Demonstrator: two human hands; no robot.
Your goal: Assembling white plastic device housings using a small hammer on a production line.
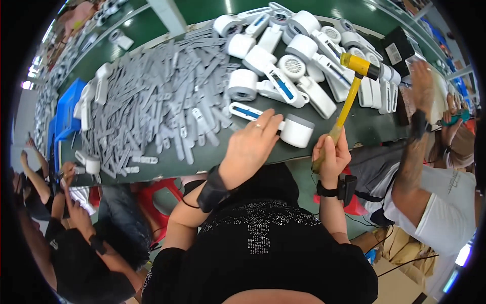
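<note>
At the table's near edge lies a white handheld fan (pixel 297 131) with a grey-rimmed round head and a handle inlaid with a blue strip. My left hand (pixel 253 144) is closed over the fan's handle near the head and hides part of it. A yellow mallet (pixel 346 112) with a black striking face stands up in my right hand (pixel 332 154), whose fingers wrap round the lower handle. The mallet's head is raised, apart from the fan I hold, and overlaps other fans in the picture.
Many white fans (pixel 293 67) are heaped at the far right. Loose grey strips (pixel 167 91) cover the green table's left side. A blue bin (pixel 69 109) stands at the left end. Co-workers sit on both sides; one person's hand (pixel 421 86) reaches in from the right.
</note>
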